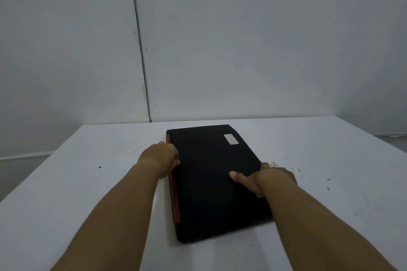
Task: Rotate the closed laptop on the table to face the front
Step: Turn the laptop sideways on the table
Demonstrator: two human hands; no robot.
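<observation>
A closed black laptop (209, 178) lies flat on the white table (88, 182), its long sides running away from me. A red strip runs along its left edge, and a small silver label sits near its far right corner. My left hand (159, 158) grips the left edge on the red strip, fingers curled over the side. My right hand (264, 179) holds the right edge, with the thumb pressed on the lid and the fingers under the side.
A white panelled wall (242, 50) stands just behind the table's far edge, with a dark vertical seam left of centre. Small dark specks dot the table to the right of the laptop. The table's left edge drops off towards the floor.
</observation>
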